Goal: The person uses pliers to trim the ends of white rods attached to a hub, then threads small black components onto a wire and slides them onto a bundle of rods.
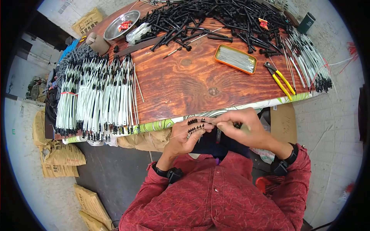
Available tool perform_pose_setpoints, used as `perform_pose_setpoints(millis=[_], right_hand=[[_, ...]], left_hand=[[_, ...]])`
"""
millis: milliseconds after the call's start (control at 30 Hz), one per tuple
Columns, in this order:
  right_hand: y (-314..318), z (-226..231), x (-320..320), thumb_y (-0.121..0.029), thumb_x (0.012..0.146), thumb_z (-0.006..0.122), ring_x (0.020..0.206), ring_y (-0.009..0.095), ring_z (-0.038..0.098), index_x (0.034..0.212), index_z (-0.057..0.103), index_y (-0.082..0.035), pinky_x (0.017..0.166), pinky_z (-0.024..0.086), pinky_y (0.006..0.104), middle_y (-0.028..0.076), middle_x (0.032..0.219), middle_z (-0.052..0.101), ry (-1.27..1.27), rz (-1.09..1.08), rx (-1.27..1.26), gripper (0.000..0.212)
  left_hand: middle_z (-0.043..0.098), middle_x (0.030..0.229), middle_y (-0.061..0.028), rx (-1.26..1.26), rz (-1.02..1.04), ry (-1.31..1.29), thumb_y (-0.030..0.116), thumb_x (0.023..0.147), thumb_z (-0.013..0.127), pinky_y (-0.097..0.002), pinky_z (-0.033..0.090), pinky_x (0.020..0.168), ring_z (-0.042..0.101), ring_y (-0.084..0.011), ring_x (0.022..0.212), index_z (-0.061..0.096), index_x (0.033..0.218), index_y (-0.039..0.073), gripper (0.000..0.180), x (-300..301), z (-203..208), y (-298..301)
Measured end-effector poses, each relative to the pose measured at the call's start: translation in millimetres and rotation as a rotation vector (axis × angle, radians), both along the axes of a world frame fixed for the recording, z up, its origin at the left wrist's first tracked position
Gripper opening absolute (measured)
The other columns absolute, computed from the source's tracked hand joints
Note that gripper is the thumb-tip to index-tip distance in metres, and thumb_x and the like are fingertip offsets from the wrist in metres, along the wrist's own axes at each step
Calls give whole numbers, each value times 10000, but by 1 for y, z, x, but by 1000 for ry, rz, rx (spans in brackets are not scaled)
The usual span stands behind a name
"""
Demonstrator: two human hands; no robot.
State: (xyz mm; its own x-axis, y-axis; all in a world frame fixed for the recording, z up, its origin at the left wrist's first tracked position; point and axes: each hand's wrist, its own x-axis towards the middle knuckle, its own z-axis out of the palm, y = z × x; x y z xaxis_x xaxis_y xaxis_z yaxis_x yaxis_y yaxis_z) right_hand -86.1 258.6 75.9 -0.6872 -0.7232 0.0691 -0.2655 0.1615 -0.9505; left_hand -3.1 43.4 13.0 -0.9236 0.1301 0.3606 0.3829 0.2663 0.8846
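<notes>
My left hand [180, 139] is closed around small dark pieces set in short rows [195, 127], which show between its fingers and thumb. A thin pale wire-like strand [178, 135] sticks out on its left side. Close beside it, my right hand [246, 127] is pinched, its thumb and forefinger meeting near the left fingertips. A fine strand seems to run between the two hands, but what the right fingers grip is too small to make out. Both hands are raised just in front of the table's near edge.
On the wooden table [165, 88] stand bundled white rods with black ends [100, 100], a tin of thin needle-like pieces [236, 58], yellow-handled pliers [283, 82] and a heap of black plastic parts [216, 15]. More white rods [310, 57] lie right; a metal bowl [111, 32] sits far left.
</notes>
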Motion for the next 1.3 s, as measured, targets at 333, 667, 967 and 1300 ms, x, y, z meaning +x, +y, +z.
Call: perform_pose_setpoints(millis=[333, 667, 967, 1300], right_hand=[[-3, -6, -12, -100, 892, 656, 577, 86, 568, 1005, 724, -7, 516, 432, 265, 3, 665, 618, 727, 25, -50, 161], [1, 10, -25, -67, 887, 653, 579, 90, 556, 1050, 737, -17, 540, 418, 248, 24, 686, 643, -344, 123, 67, 190], [-2, 16, -25, -93, 901, 648, 567, 48, 509, 1040, 734, 3, 511, 398, 242, -21, 686, 620, -294, 99, 99, 189], [-5, 2, -22, -96, 900, 651, 577, 61, 538, 1018, 733, 16, 518, 412, 239, -4, 701, 645, 352, 76, -37, 182]], left_hand=[[734, 910, -114, 24, -11, -53, 37, 894, 563, -343, 552, 774, 701, -250, 825, 709, 989, 1, 178, -3, 3, -1], [724, 1080, -107, -16, -131, -76, 66, 874, 573, -352, 555, 817, 698, -268, 958, 748, 1015, 67, 224, -3, 5, -11], [743, 957, -105, 11, -128, -39, 87, 879, 567, -355, 545, 782, 697, -250, 865, 735, 982, 21, 208, -8, 8, -5], [740, 978, -113, 9, -113, -193, 90, 895, 565, -375, 543, 864, 697, -263, 966, 732, 975, 18, 198, -6, 6, -11]])
